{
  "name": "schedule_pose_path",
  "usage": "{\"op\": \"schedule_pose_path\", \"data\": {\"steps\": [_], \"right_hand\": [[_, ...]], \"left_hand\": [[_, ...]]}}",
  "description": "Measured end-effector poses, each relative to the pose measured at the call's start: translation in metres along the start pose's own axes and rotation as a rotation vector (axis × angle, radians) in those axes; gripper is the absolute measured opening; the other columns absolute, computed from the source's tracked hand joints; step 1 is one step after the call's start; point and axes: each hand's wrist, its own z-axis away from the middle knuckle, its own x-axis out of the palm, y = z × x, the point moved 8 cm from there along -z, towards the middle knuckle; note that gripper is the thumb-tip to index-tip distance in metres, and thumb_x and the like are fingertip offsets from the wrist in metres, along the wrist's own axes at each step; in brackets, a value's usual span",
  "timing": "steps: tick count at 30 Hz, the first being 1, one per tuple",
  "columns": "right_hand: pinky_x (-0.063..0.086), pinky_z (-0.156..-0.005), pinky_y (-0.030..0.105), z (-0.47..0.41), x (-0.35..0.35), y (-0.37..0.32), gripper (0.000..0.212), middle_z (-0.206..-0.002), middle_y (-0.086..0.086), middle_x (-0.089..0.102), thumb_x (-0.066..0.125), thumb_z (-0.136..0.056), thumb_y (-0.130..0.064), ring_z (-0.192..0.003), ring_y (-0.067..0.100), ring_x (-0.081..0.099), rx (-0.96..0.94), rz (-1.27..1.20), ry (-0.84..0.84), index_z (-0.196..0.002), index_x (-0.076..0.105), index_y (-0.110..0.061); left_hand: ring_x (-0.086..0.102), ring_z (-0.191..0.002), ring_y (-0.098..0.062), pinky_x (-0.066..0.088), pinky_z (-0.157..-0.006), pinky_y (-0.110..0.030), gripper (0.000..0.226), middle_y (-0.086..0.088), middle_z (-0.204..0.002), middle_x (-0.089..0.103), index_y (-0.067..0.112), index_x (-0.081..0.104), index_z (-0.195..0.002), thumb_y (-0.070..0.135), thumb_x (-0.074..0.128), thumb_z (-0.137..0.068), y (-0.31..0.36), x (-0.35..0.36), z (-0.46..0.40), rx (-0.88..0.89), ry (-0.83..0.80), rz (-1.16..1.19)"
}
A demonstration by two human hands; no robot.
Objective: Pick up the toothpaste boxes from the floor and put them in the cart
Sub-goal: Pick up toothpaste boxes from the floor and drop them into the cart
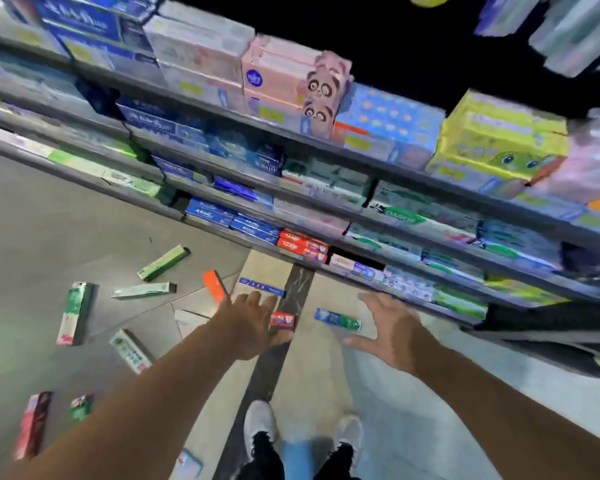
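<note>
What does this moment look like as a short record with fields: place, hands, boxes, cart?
place: shop aisle, shelves stocked with boxed goods
left hand: fingers spread, reaching down, a red box showing beside it; grip unclear
right hand: open, above a blue-green box
floor: more boxes scattered to the left, mostly green, some red
cart: not in view

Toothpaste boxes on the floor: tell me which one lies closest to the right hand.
The blue-and-green box, lying flat just beyond the open right hand. The red box sits by the left hand; the green ones are far left.
</note>
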Motion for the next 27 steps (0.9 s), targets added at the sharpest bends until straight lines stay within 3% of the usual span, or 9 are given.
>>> {"op": "schedule_pose_path", "data": {"steps": [4,10,15,20,22,27], "right_hand": [[0.032,-0.110,0.032,-0.069,0.098,0.045,0.092,-0.147,0.002,0.042,0.066,-0.076,-0.068,-0.135,0.020,0.040,0.027,-0.028,0.000,-0.150,0.033,-0.023],[0.040,-0.103,0.037,-0.188,0.244,0.103,0.084,-0.132,0.008,0.053,0.077,-0.074,-0.055,-0.121,0.027,0.052,0.079,-0.087,0.092,-0.141,0.047,-0.017],[0.038,-0.104,0.034,-0.283,0.339,0.145,0.086,-0.134,0.008,0.051,0.080,-0.073,-0.050,-0.122,0.027,0.051,0.127,-0.061,0.099,-0.143,0.044,-0.017],[0.042,-0.099,0.037,-0.350,0.402,0.177,0.075,-0.129,0.004,0.052,0.078,-0.076,-0.049,-0.117,0.024,0.053,0.156,0.093,0.098,-0.136,0.045,-0.018],[0.043,-0.095,0.034,-0.367,0.418,0.188,0.070,-0.125,0.003,0.054,0.078,-0.077,-0.047,-0.113,0.022,0.056,0.181,0.115,0.107,-0.133,0.047,-0.018],[0.040,-0.079,0.033,-0.384,0.441,0.196,0.043,-0.109,-0.001,0.056,0.072,-0.083,-0.033,-0.103,0.020,0.059,0.211,0.383,0.147,-0.115,0.046,-0.022]], "left_hand": [[0.028,-0.143,-0.031,0.027,-0.114,-0.051,0.086,-0.010,-0.157,0.025,0.023,0.012,-0.156,0.074,0.031,-0.090,-0.003,0.103,-0.087,-0.005,-0.074,-0.057],[0.029,-0.141,-0.031,0.028,-0.111,-0.050,0.087,-0.011,-0.157,0.024,0.020,0.014,-0.155,0.069,0.042,-0.089,-0.001,0.234,-0.232,0.032,-0.049,-0.139],[0.033,-0.139,-0.032,0.035,-0.108,-0.051,0.091,-0.011,-0.154,0.028,0.018,0.016,-0.154,0.067,0.053,-0.086,-0.025,0.310,-0.341,0.042,-0.021,-0.217],[0.044,-0.133,-0.032,0.041,-0.105,-0.053,0.103,-0.011,-0.148,0.039,0.015,0.012,-0.152,0.066,0.064,-0.079,-0.036,0.363,-0.411,0.051,0.004,-0.425],[0.047,-0.129,-0.031,0.042,-0.104,-0.050,0.099,-0.010,-0.144,0.043,0.014,0.017,-0.150,0.060,0.068,-0.080,-0.042,0.377,-0.428,0.012,-0.013,-0.485],[0.057,-0.115,-0.027,0.048,-0.088,-0.038,0.061,-0.008,-0.126,0.052,0.014,0.033,-0.136,0.033,0.067,-0.089,-0.039,0.388,-0.448,-0.044,-0.011,-0.453]]}}
